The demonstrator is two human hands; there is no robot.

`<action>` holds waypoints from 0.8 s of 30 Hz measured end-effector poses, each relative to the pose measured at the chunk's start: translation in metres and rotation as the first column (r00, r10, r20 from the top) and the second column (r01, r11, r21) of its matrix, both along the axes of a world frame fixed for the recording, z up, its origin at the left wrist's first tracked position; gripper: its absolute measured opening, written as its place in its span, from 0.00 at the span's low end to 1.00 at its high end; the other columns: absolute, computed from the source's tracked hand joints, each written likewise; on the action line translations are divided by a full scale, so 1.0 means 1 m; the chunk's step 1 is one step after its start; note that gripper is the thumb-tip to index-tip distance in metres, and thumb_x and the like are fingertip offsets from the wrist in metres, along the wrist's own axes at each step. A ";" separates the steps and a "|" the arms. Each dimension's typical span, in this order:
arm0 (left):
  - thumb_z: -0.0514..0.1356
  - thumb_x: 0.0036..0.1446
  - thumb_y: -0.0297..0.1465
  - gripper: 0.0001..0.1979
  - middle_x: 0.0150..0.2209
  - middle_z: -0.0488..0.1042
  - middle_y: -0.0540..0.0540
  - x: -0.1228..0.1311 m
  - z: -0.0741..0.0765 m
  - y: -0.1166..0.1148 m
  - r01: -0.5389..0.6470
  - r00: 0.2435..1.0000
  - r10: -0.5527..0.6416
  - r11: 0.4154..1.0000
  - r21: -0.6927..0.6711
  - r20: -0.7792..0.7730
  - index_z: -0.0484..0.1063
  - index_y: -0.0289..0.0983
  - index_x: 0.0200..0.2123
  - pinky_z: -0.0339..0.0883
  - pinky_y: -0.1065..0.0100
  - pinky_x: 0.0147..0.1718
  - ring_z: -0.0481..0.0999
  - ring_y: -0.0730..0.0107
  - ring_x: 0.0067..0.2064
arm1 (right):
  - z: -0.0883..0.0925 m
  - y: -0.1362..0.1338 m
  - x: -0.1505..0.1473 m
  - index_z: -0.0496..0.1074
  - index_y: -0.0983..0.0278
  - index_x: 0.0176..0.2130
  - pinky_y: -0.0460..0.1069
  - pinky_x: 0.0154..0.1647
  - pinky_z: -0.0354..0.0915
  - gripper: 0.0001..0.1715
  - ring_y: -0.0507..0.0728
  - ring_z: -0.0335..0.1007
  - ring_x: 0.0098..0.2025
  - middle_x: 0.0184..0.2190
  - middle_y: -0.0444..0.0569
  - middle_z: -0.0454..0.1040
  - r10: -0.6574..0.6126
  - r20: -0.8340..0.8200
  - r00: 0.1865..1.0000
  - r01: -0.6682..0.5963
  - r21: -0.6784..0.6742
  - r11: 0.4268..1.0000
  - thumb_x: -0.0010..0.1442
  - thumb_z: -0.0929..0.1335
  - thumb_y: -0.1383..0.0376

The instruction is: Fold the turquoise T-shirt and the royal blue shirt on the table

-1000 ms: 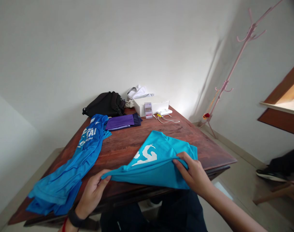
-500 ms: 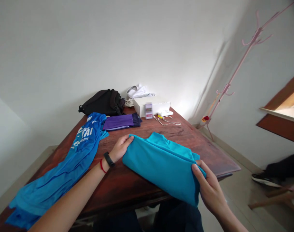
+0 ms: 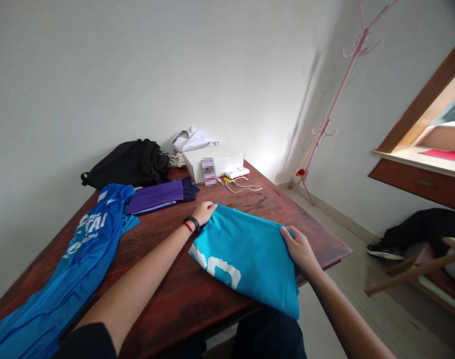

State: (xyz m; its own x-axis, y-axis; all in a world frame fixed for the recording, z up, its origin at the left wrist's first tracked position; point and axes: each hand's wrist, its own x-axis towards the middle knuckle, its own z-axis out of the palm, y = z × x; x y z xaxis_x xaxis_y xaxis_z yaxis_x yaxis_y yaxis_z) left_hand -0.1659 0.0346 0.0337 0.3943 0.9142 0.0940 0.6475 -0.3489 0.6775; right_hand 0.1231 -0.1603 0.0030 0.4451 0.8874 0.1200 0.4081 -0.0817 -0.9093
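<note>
My left hand (image 3: 205, 212) and right hand (image 3: 298, 247) are pinched shut on the far corners of the folded teal jersey shirt (image 3: 249, 249), which overhangs the dark wooden table (image 3: 167, 264), so a loose grip could let the fabric slide off.

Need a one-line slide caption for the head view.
Left hand and right hand hold a folded teal shirt flat on the wooden table.

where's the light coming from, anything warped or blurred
Head view: daylight seems to come from the window at right, throwing the coat rack's slanted shadow on the wall; the wide lens bends the rack and table edges; the label on the white box is pixelated; the teal shirt is sharp.
</note>
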 end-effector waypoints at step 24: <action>0.68 0.54 0.40 0.15 0.28 0.77 0.47 0.020 0.017 0.013 -0.051 0.991 0.014 0.958 -0.284 -0.133 0.80 0.34 0.38 0.64 0.73 0.21 0.72 0.71 0.25 | -0.004 0.006 0.022 0.75 0.61 0.33 0.49 0.35 0.59 0.17 0.59 0.71 0.37 0.33 0.50 0.71 0.125 0.559 0.820 -0.013 -0.199 0.980 0.62 0.65 0.52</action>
